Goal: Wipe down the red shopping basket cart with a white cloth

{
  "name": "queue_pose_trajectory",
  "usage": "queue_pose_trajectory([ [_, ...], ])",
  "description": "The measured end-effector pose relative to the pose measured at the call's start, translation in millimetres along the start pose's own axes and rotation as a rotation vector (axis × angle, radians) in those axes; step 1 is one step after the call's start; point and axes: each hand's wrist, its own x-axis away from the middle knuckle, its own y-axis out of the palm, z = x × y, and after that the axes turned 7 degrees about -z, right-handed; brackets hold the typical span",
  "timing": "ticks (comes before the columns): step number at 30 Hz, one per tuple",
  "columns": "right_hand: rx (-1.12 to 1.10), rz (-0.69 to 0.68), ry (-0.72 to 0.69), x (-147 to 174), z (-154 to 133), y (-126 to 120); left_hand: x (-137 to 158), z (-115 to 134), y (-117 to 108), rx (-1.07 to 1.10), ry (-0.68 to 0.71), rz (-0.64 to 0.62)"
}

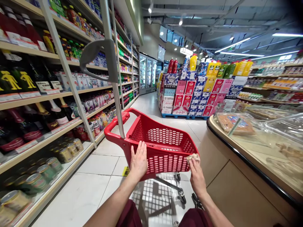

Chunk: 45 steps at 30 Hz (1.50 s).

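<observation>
Left hand (139, 160): I have it flat and empty against the near side of the cart (165, 150).
Right hand (197, 176): loosely bent, gripping a cloth (193, 157) at the front corner.
Cart: red, on pale tiles (99, 189) between shelves (65, 63) and counter (229, 189).
Room: I see stacked boxes (184, 94), lights (233, 45) overhead.

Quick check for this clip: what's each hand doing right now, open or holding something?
Left hand: open, fingers extended, resting on the red cart.
Right hand: closed on a crumpled cloth at the basket's corner.
</observation>
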Motion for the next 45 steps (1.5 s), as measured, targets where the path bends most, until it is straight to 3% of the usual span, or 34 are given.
queue_pose_trajectory([
  [2,-0.011,-0.105,0.050,24.5,1.4,9.6,-1.4,-1.3,-0.5,-0.001,0.006,-0.002],
  [4,-0.034,-0.148,0.093,27.4,-0.9,5.7,-1.8,-3.1,-0.5,-0.001,0.016,-0.001],
  [6,-0.056,-0.025,0.146,7.1,-3.5,-11.7,-1.4,-3.7,0.5,0.004,0.022,0.005],
  [7,-0.064,0.100,0.172,-8.0,-5.2,-22.0,-1.2,-3.3,1.2,0.006,0.021,0.009],
  [10,-0.095,0.278,0.059,-42.1,-15.1,-37.2,-0.9,-1.3,3.3,0.007,0.003,0.021],
  [16,-0.142,0.037,-0.153,-3.2,-50.2,-0.7,-0.5,-1.6,4.2,-0.012,0.013,0.010],
  [21,-0.240,0.196,-0.029,-26.0,-80.6,-18.3,1.0,0.1,6.1,-0.006,0.010,0.004],
  [27,-0.202,0.081,-0.307,-18.9,-106.6,5.4,3.1,-3.1,7.1,-0.026,0.030,0.002],
  [32,-0.285,0.152,-0.209,-40.1,-121.1,-11.5,4.7,-2.8,7.2,-0.035,0.031,-0.004],
  [34,-0.285,0.163,-0.267,-46.8,-127.0,-11.3,5.1,-2.2,7.5,-0.030,0.020,0.000],
  [38,-0.234,0.061,-0.397,-30.2,-132.9,5.8,5.9,-4.2,8.2,-0.040,0.049,0.009],
  [45,-0.294,0.162,-0.338,-50.8,-154.9,-8.4,6.9,-5.2,5.5,0.000,0.053,0.010],
])
